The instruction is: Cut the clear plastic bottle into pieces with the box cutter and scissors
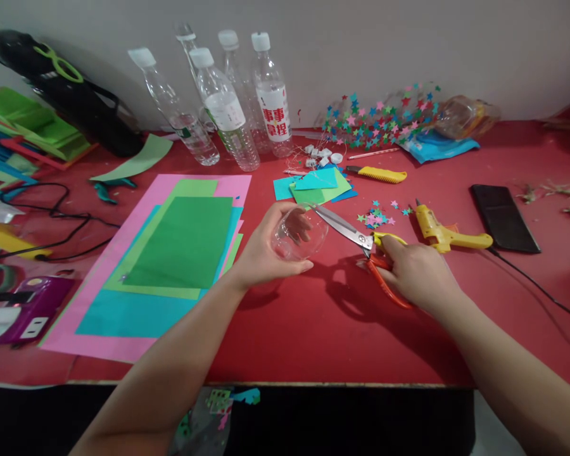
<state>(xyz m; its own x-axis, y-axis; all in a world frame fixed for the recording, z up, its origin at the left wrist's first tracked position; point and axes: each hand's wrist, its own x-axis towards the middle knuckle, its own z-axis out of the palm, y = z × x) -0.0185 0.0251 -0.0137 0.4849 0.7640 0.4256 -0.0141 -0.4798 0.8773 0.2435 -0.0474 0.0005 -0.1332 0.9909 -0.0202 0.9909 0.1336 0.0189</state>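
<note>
So, head view, the only one you've got: the clear plastic piece [316, 244] is up off the red table [285, 342], in front of you near the middle, and honestly it's so see-through I can barely trace its edges. Your left hand [266, 250] is curled round it, some fingers showing through the plastic. Your right hand [420, 275] is closed on the scissors [362, 239], covering part of the handles, one yellow and one orange-red. The two hands are apart from each other. The blade tips are right at the piece's top rim, but I can't tell whether they're touching it or how far they're parted.

Other hard-to-see stuff: two bottles at the back are partly hidden by the ones in front, the purple thing [40, 307] is cut off by the left edge, and the paper scraps [221, 402] below the table edge are blurry.

Counting up: one plastic piece, one pair of scissors, five standing bottles [228, 117], one glue gun [444, 234], one phone [505, 218], one yellow cutter [382, 175]. The little stars [377, 215] are too many to count.
</note>
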